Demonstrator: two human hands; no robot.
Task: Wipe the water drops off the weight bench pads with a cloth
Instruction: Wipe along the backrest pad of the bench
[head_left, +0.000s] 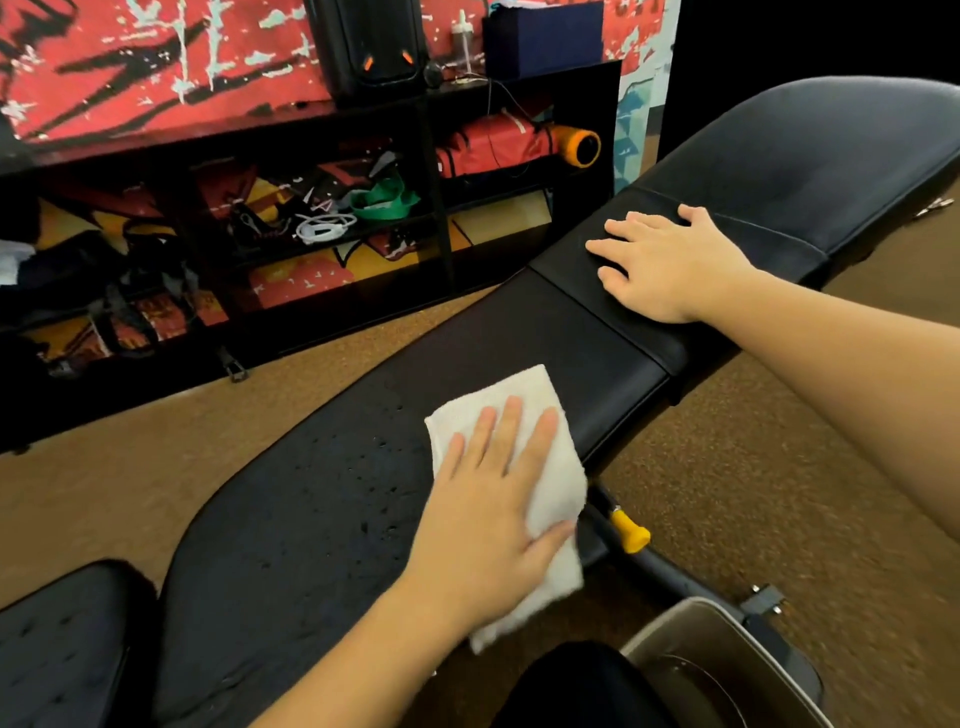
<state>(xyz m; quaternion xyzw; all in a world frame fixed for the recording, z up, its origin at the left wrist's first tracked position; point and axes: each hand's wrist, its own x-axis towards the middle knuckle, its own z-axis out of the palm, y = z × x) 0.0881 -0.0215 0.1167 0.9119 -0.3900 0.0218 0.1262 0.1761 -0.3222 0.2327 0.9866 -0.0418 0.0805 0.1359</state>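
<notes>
Our left hand (493, 499) lies flat, fingers straight, pressing the cloth (519, 405) onto the bench (311, 545) at its near edge, where the cloth overhangs and could slip off. Water drops (382, 447) lie just left of it, and a light pass may only smear them. Our right hand (670, 260) rests flat on the further pad. Drops barely show on black, and the bench's right end is cut off.

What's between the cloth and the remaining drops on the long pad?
Nothing visible. The left hand presses the cloth flat on the long pad; the drops lie just left of it on the same surface. The right hand rests on the next pad, clear of the path.
</notes>
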